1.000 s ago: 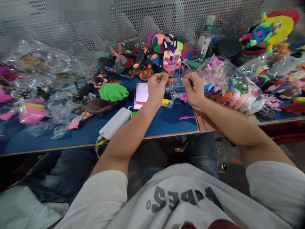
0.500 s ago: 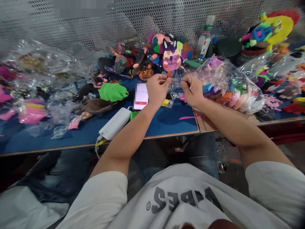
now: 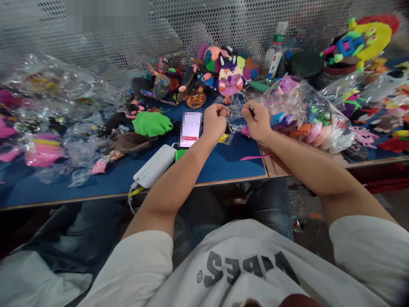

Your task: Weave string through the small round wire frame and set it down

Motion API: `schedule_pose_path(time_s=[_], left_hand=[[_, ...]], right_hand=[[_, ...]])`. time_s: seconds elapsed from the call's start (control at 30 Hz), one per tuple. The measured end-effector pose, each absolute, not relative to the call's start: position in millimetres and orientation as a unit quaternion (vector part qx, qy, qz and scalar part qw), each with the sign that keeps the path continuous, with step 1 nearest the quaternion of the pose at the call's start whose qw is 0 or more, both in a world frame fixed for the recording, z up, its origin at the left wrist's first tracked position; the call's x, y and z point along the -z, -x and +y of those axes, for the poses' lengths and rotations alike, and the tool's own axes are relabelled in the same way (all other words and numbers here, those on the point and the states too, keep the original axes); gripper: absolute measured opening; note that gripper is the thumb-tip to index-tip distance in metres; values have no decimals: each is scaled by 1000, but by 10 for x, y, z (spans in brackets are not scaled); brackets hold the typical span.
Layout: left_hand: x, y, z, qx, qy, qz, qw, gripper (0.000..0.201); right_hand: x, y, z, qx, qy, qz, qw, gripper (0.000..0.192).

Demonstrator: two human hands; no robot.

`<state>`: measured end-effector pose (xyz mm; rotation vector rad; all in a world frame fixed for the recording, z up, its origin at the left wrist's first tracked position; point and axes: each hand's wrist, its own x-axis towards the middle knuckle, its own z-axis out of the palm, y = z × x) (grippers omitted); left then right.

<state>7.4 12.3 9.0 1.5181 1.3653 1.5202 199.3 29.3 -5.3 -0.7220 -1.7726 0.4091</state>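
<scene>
My left hand [image 3: 215,121] is closed, thumb and finger pinched together just in front of a purple clay figure [image 3: 230,81] with dark ears. What those fingertips hold, if anything, is too small to make out. A small orange piece [image 3: 227,99] shows at the figure's lower edge, close above my left fingers. To the right, my right hand [image 3: 258,120] is curled shut on a thin pale strand [image 3: 245,99], which loops up toward the figure. Clear plastic wrap [image 3: 235,111] lies between and behind both hands.
A lit phone [image 3: 191,128] and a white power bank [image 3: 153,165] lie left of my forearm. A pink modelling tool [image 3: 254,157] rests near the table edge [image 3: 230,181]. Bagged clay figures crowd both sides; a clear bottle [image 3: 275,51] stands behind.
My left hand has drawn back from the orange piece under the purple figure, slightly down and to the right. My right hand has barely moved. More of the phone shows.
</scene>
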Motion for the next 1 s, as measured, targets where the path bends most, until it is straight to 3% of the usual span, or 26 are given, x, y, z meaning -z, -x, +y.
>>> schedule_pose_path(time_s=[0.27,0.67,0.8,1.0], left_hand=[[-237,-120,83,-577,-425,496,490,20],[-284,-65,84,-615,-389,366,580,21],[-266,-54,59,-616,-495,357,499,34],[-287,-61,-51,-636,-624,410,195,54]], right_hand=[[151,-1938,418,-277,318,-697,579,60],[96,-1855,387,-376,328,-639,586,69],[76,-1875,351,-368,324,-642,590,68],[-19,-1929,181,-241,325,-698,590,57]])
